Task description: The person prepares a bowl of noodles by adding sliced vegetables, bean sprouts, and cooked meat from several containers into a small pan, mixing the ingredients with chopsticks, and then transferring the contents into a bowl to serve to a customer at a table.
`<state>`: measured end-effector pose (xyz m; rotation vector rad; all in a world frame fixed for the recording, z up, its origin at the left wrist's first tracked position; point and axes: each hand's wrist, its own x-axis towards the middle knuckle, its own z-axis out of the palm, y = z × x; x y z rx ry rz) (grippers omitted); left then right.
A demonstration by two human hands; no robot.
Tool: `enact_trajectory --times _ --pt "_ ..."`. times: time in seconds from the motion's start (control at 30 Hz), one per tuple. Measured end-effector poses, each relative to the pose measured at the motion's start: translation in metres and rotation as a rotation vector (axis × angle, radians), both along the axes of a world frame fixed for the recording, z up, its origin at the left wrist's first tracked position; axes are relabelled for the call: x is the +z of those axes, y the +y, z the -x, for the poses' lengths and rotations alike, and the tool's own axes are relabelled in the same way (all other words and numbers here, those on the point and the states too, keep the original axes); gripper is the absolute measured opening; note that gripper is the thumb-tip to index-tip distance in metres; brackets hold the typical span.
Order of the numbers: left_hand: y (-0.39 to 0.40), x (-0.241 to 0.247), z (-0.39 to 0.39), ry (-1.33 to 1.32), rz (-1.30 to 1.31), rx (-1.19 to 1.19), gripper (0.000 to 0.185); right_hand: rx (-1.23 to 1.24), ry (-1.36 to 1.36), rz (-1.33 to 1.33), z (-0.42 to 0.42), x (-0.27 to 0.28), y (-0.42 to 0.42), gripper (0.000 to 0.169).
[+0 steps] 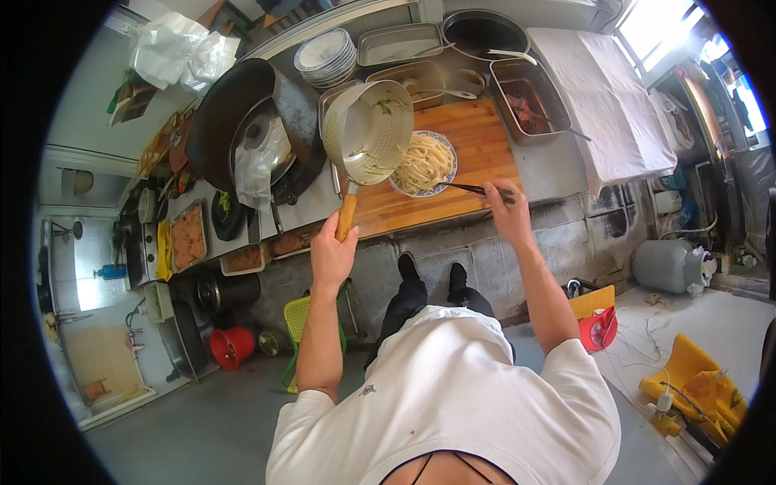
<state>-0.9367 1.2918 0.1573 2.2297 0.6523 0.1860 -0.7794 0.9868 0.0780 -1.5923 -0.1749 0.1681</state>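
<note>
My left hand (333,251) is closed round the wooden handle of a dimpled metal saucepan (370,133). The pan is tilted beside and partly over a plate, with bits of greens stuck to its inside. On the blue-and-white plate (450,182) lies a heap of noodles (424,162). My right hand (508,209) holds dark chopsticks (470,188), whose tips reach the near right edge of the noodles. Under the plate is a wooden cutting board (479,139).
Behind the board stand stacked plates (327,54), metal trays (400,45) and a dark round pot (485,36). A tray of red sauce (527,130) is at the right, beside a white cloth (600,97). A large dark pot (212,121) stands left. A green chair (297,321) is below.
</note>
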Motion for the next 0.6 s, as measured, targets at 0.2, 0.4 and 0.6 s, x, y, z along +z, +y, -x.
enact_trajectory --times 0.2,0.4,0.6 --pt "-0.002 -0.024 0.004 -0.106 0.028 0.004 0.039 -0.125 -0.055 -0.135 0.018 0.036 0.002 0.017" --pt "-0.019 -0.032 -0.014 -0.04 0.225 0.011 0.031 0.108 -0.295 -0.102 0.042 0.065 0.096 0.016" --pt "-0.013 -0.034 -0.015 -0.013 0.211 -0.016 0.031 0.118 -0.241 0.017 0.038 0.06 0.073 0.017"
